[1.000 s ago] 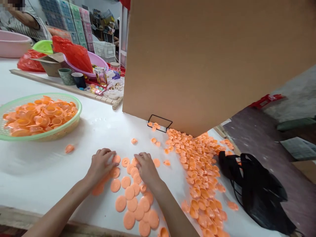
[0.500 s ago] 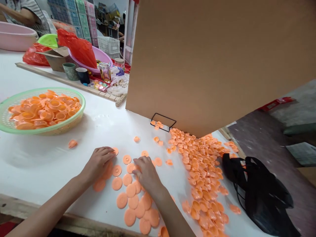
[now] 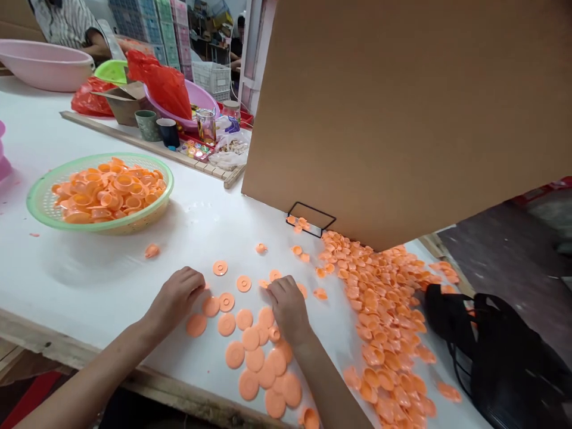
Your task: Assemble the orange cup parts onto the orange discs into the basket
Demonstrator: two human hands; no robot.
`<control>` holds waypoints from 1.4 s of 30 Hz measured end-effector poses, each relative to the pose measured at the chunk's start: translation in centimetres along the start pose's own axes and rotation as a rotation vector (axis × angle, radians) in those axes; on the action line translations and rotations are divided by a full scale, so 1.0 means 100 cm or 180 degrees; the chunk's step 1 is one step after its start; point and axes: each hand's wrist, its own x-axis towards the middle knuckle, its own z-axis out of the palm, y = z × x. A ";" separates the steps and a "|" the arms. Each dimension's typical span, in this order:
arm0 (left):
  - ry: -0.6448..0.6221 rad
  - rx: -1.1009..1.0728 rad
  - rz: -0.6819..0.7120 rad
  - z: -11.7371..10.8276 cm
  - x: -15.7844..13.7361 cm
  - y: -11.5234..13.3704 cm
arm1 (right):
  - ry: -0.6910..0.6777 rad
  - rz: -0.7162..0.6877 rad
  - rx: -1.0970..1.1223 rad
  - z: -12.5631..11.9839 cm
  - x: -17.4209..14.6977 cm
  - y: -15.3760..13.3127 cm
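Loose orange plastic discs (image 3: pixel 254 358) lie flat on the white tabletop, some overlapping, several with a small raised ring. My left hand (image 3: pixel 181 296) is closed above the table left of them, fingertips pinched, an orange sliver showing there; most of that piece is hidden. My right hand (image 3: pixel 288 307) has curled fingers at the upper right of the discs. An orange piece (image 3: pixel 264 284) shows edge-on at its fingertips. Right of that hand spreads a large heap of orange cup-shaped pieces (image 3: pixel 384 322). A green-rimmed basket (image 3: pixel 44 208) at left holds more orange cup-shaped pieces.
A tall cardboard box (image 3: pixel 379 119) stands behind the heap, with a black wire frame (image 3: pixel 311 218) at its base. A black bag (image 3: pixel 513 357) lies at right. Mugs (image 3: pixel 168 132), bags and basins sit beyond a wooden strip (image 3: pixel 134 143). Another person (image 3: pixel 71 27) is at far left.
The view has swung slightly left. My left hand has moved away from the upper disc, which now lies uncovered. My right hand has shifted off the discs beneath it, its fingers more curled.
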 end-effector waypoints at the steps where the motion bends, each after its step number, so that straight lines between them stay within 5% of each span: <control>1: -0.0101 0.0177 0.0321 -0.003 -0.003 -0.005 | -0.0086 -0.0179 -0.0134 -0.002 -0.004 0.002; 4: -0.0334 0.0584 0.0741 -0.012 -0.014 -0.014 | -0.0133 -0.0298 -0.0182 -0.005 -0.017 -0.004; 12: -0.0363 0.0773 0.0522 0.006 -0.012 0.013 | -0.0938 0.0202 0.0317 0.004 -0.017 -0.051; 15: -0.0402 0.0494 0.0429 0.006 -0.010 0.019 | -0.0709 0.0479 0.0556 0.003 -0.013 -0.047; 21: -0.0482 0.0572 0.0867 -0.018 -0.029 0.008 | -0.0614 -0.0049 0.0006 0.002 -0.021 -0.047; 25: -0.0342 0.0595 0.0506 -0.017 -0.047 0.002 | -0.0897 0.0017 0.0052 0.017 -0.025 -0.070; 29: -0.0452 0.0434 -0.0114 -0.001 -0.062 0.007 | -0.0672 0.0335 0.0380 0.028 -0.032 -0.086; 32: -0.0400 0.0154 -0.0413 0.003 -0.072 0.013 | -0.0563 0.0013 0.0324 0.027 -0.048 -0.092; 35: -0.0315 0.0081 -0.0092 -0.005 -0.080 0.013 | -0.0720 -0.0427 0.0273 0.017 -0.067 -0.089; 37: -0.0408 0.0267 0.0307 -0.013 -0.084 0.008 | -0.0593 -0.0246 0.0411 0.006 -0.074 -0.078; 42: -0.0399 0.0379 0.0721 -0.008 -0.068 0.015 | 0.0100 0.1103 0.0330 -0.022 -0.068 -0.024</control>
